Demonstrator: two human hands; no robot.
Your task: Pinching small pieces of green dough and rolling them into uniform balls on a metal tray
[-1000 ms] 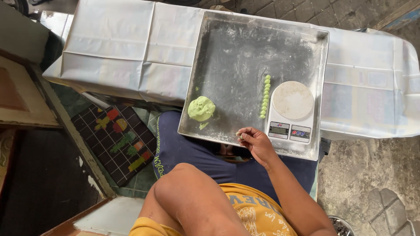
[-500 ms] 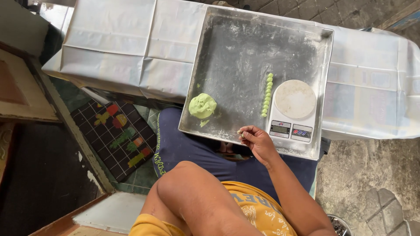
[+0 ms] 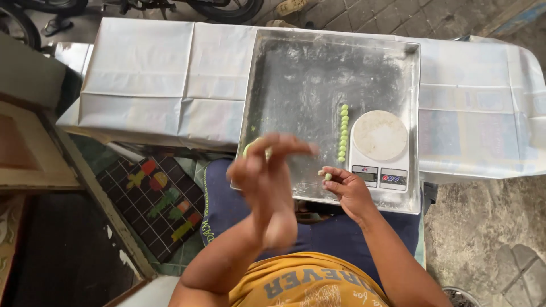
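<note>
My right hand (image 3: 348, 190) rests at the near edge of the metal tray (image 3: 296, 85), its fingers (image 3: 333, 172) pinched shut on a small green dough ball (image 3: 328, 177). My left hand (image 3: 267, 182) is lifted off the tray and blurred; its fingers look spread, holding nothing that I can see, and it hides most of the green dough lump (image 3: 248, 149), of which only a pale sliver shows by the tray's left edge.

A row of green dough balls (image 3: 343, 131) stands in a line just left of the white kitchen scale (image 3: 378, 149). The ball in my pinch is soft, I judge, so too hard a squeeze could flatten it, and it sits so near the tray's front rim that a slip could send it onto my lap. A careless sweep of my raised hand could also scatter the row or nudge the scale.

As for markings, the scale has a round pale platter and, on its front, a grey display window beside a small panel of coloured buttons. The white plastic sheet (image 3: 170, 74) over the tabletop shows faint rectangular print at the right. On the floor lies a dark checked mat (image 3: 156, 202) with bright patches.
</note>
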